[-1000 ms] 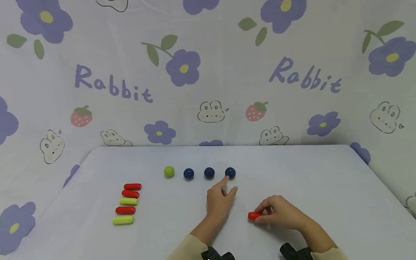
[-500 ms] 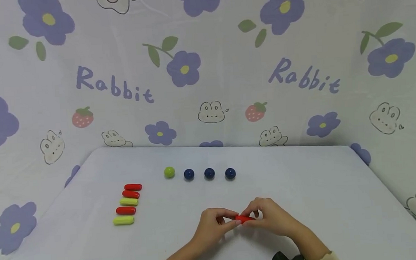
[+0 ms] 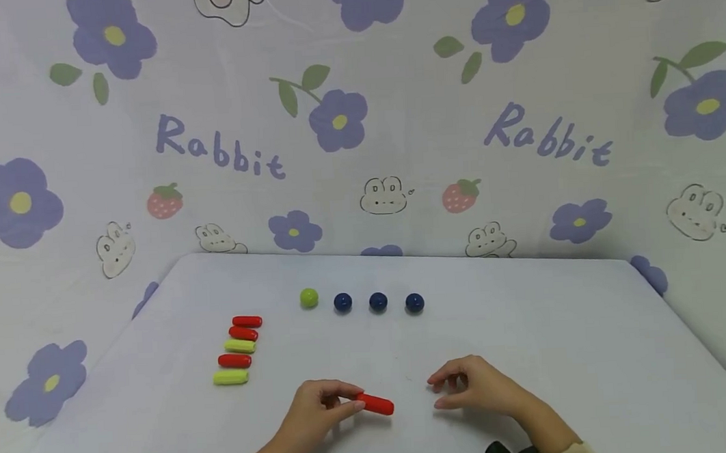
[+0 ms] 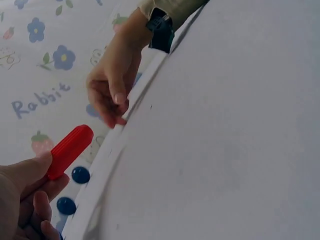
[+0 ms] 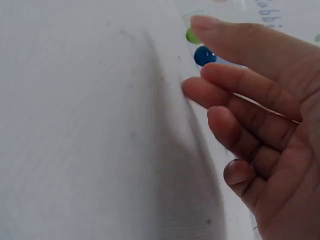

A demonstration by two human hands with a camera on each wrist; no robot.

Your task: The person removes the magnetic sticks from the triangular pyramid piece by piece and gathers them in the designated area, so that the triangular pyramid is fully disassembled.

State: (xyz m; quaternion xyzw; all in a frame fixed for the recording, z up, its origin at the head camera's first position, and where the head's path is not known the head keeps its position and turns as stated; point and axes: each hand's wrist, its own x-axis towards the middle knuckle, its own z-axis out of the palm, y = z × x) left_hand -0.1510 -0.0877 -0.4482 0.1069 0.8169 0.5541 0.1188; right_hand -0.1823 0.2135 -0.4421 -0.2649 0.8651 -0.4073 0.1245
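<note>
My left hand [image 3: 314, 414] pinches one end of a short red ridged stick [image 3: 377, 404] between thumb and fingers, a little above the white table. The left wrist view shows the same red stick [image 4: 71, 150] standing out beyond the thumb. To the right of it, my right hand [image 3: 479, 387] holds nothing; its fingers are loosely bent, with the thumb apart from them. In the right wrist view this hand [image 5: 270, 110] has a bare gap between thumb and fingertips.
On the white table [image 3: 528, 313], a green ball [image 3: 308, 298] and three dark blue balls [image 3: 378, 302] form a row toward the back. Several red and yellow-green sticks [image 3: 240, 346] lie in a column at the left. A patterned cloth [image 3: 419, 114] hangs behind.
My left hand came down from the rightmost blue ball, took the red stick from my right hand, and moved left with it. My right hand let go. The view shifted slightly.
</note>
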